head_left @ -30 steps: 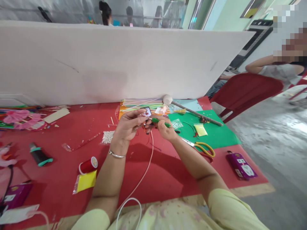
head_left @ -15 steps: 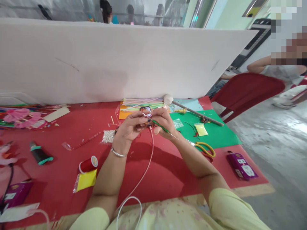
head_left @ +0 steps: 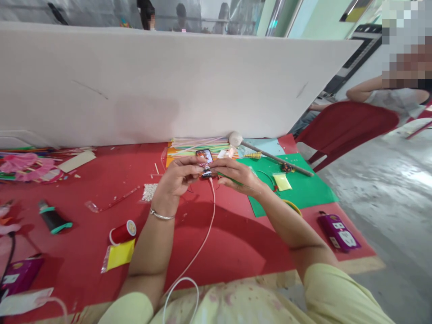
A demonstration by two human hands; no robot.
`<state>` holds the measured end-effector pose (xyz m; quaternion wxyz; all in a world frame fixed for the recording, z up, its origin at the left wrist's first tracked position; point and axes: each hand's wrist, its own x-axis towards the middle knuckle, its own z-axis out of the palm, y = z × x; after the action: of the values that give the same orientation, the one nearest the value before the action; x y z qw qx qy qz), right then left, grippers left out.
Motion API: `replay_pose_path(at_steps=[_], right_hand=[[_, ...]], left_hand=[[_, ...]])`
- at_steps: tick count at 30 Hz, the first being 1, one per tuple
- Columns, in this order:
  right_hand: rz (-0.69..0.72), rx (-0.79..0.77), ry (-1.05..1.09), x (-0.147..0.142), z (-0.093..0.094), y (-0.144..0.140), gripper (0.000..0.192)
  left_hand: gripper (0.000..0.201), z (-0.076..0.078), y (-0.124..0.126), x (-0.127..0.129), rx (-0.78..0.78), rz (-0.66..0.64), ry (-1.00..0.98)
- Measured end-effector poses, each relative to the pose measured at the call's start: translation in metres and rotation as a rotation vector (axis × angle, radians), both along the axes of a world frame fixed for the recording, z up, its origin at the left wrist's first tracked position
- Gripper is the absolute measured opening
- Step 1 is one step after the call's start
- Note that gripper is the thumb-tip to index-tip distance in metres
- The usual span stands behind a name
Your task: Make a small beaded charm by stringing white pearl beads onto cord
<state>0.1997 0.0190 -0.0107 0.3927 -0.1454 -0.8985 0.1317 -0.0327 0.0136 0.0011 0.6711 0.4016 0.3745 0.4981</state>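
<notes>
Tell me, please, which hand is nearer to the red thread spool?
Left. The left hand is up and to the right of the red thread spool; the right hand is farther right, beyond it.

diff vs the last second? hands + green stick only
The right hand rolled palm-down and flattened out over the thin green stick, which swung from pointing right to lying nearly hidden under the fingers. The left hand stayed pinched at the small piece between the two hands. Red thread spool, purple box and white cable have not moved.

Bare worktop (head_left: 236, 243) lies open near the red spool (head_left: 123, 231); beyond it, the white board (head_left: 168, 85) walls off the far edge.
</notes>
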Motion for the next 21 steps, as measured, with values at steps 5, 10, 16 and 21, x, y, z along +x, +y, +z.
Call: replay_pose_path(at_steps=[5, 10, 16, 21], right_hand=[[0.031, -0.092, -0.037, 0.003, 0.007, -0.002, 0.036], [0.138, -0.289, 0.006, 0.011, 0.022, -0.002, 0.028], [0.247, -0.807, 0.175, 0.006, 0.004, 0.003, 0.038], [0.044, -0.944, 0.538, -0.033, -0.03, -0.003, 0.057]], left_hand=[[0.022, -0.005, 0.003, -0.003, 0.005, -0.013, 0.024], [0.019, -0.004, 0.003, -0.004, 0.03, -0.084, 0.028], [0.024, -0.003, -0.001, 0.001, 0.086, -0.174, 0.003], [0.032, -0.006, -0.006, 0.022, 0.252, 0.061, 0.002]])
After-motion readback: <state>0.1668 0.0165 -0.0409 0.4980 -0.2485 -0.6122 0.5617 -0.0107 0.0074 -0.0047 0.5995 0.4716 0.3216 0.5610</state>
